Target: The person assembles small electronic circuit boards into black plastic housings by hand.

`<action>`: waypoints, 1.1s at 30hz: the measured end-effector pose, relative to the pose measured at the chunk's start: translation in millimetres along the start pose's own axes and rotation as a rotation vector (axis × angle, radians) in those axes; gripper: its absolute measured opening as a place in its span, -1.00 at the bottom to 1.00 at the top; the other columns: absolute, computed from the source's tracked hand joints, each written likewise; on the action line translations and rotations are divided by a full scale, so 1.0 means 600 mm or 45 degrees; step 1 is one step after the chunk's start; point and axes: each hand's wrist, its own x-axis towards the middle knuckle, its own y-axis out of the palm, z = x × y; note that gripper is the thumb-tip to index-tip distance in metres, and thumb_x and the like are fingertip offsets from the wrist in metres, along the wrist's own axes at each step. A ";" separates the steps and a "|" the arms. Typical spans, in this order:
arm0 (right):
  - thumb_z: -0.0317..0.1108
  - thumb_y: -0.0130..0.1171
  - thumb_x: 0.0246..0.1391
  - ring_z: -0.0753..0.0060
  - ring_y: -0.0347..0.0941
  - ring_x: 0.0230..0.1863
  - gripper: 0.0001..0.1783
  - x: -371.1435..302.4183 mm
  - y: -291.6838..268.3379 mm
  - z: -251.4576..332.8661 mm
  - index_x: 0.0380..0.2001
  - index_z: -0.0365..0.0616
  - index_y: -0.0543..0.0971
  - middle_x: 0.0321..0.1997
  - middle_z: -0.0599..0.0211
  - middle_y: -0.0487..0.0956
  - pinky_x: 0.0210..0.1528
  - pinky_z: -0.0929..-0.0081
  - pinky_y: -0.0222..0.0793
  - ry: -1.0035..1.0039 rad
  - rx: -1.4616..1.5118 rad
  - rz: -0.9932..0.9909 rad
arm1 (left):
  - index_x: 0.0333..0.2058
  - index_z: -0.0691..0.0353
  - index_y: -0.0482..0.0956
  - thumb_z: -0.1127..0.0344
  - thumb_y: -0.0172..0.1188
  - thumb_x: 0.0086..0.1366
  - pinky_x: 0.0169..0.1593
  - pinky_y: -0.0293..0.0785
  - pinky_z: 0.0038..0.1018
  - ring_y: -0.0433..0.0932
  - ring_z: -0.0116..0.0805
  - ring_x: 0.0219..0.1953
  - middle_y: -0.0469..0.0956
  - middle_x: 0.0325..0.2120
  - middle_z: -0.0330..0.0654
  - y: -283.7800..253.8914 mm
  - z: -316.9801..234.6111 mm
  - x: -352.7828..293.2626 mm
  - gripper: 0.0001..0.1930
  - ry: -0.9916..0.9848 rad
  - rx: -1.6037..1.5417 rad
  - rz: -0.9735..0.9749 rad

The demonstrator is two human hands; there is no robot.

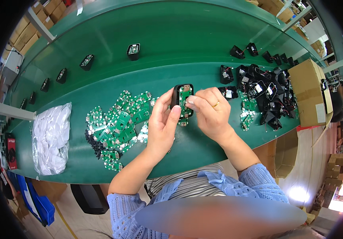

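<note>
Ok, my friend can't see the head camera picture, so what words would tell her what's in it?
Two hands, left hand and right hand, hold a black housing with a green circuit board in it above a green table. More green boards lie left, black housings right.

This is an electronics assembly factory. A long green desk carries a heap of green circuit boards near its front edge, a pile of black housings toward its right end, and single housings spaced along its far edge. Cardboard boxes stand around it.
</note>
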 end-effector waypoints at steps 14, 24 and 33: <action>-0.51 0.16 -0.10 0.47 0.31 -0.28 -0.53 -0.008 0.004 -0.002 -0.07 -0.15 0.31 -0.20 0.30 0.32 -0.29 0.58 0.34 0.656 1.106 0.257 | -0.16 0.34 0.27 0.47 -0.03 0.24 -0.04 0.32 -0.53 0.39 -0.47 -0.13 0.41 -0.18 -0.13 -0.002 0.004 0.024 -0.80 -0.046 -0.132 -0.163; -0.40 0.16 -0.03 0.69 0.28 -0.26 -0.54 0.043 0.027 -0.123 -0.03 -0.16 0.31 -0.30 0.51 0.36 -0.34 0.69 0.28 0.909 1.165 0.378 | -0.19 0.32 0.30 0.42 -0.03 0.25 -0.23 0.35 -0.63 0.41 -0.56 -0.28 0.44 -0.29 -0.20 0.021 0.010 0.166 -0.82 0.102 0.257 -0.010; 0.03 0.36 -0.38 -0.03 0.11 0.18 -0.08 0.063 0.002 -0.389 0.13 0.13 0.21 0.17 0.11 0.20 0.05 -0.16 0.11 0.576 -0.962 0.996 | -0.31 0.34 0.47 0.24 0.16 0.04 -0.26 0.40 -0.42 0.51 -0.28 -0.39 0.54 -0.47 -0.05 -0.097 0.147 0.410 -0.70 -0.082 1.072 -0.299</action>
